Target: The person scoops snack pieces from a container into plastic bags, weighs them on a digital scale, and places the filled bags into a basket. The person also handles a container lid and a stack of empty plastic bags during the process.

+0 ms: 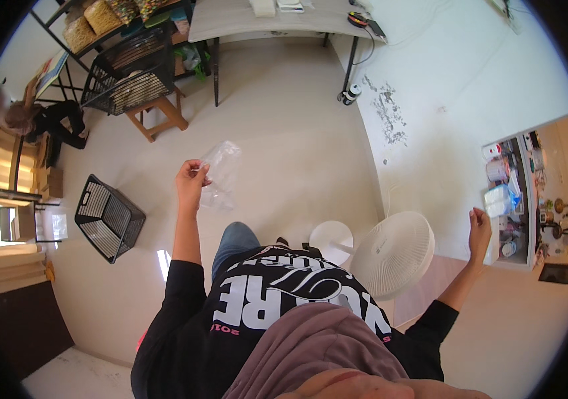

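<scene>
My left hand point(192, 183) is raised in front of me, thumb and fingers pinched on a clear plastic bag point(222, 174). The thin bag hangs out to the right of the fingers, over the floor, and looks flat. Out at the right, my right hand point(480, 234) is held up with its fingers curled together. It is nearest to a wall shelf point(531, 199) with a white and blue package point(499, 201) on it. Whether anything small is between those fingers I cannot make out.
A white fan point(393, 256) stands right of my knee. A black basket point(109, 218) sits on the floor at left; another black basket point(131, 76) rests on a wooden stool point(157, 118). A table point(277, 25) is ahead. A person point(54, 123) sits at far left.
</scene>
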`<state>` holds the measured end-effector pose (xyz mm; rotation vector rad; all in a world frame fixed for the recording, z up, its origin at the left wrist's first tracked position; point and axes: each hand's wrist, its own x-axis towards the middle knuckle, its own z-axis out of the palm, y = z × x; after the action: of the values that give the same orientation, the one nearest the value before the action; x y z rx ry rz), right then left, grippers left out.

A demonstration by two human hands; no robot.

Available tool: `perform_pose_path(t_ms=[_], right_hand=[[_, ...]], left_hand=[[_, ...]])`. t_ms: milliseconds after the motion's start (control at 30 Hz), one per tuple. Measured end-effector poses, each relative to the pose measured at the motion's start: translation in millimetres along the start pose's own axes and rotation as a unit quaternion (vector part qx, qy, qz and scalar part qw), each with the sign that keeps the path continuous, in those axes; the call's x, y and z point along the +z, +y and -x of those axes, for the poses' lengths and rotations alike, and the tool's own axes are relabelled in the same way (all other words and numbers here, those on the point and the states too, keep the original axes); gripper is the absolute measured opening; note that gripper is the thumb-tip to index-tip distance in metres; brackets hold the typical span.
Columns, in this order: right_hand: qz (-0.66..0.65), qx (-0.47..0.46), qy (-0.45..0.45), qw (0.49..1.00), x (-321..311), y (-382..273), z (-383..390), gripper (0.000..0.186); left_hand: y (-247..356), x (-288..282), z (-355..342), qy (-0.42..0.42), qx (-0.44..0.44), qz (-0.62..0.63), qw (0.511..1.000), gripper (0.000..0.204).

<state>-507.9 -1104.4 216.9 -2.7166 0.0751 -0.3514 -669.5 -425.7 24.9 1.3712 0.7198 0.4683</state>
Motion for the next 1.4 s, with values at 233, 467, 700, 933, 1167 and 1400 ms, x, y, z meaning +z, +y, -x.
perform_pose_path(t_ms=[233,467,700,933,1167,1400], right_hand=[[-0.03,-0.226,-0.102,0.968,43,-189,-87,0.022],[-0.229,-0.263,-0.328,0.878,264,-349,-137,0.025],[-0.452,0.05,-0.669,0.588,483,-467,-31,0.04],[-0.537,0.217,-0.7,0.419,518,-530,-20,0.04],[-0.603,0.216,-0.681,0.354,564,-566,-95,0.036],[-0.656,0.216,-0.615,0.38,566,-598,-219,0.03]], left_hand=[[43,25,-33,-0.023,-0.021,0.081,0.996,0.014],[75,16,-112,-0.078,-0.031,0.132,0.988,0.013],[104,7,-195,-0.136,-0.037,0.115,0.983,0.015],[102,26,-256,-0.181,-0.051,0.108,0.976,0.015],[119,63,-315,-0.185,-0.056,0.141,0.971,0.015],[144,112,-411,-0.125,0.012,0.143,0.982,0.016]])
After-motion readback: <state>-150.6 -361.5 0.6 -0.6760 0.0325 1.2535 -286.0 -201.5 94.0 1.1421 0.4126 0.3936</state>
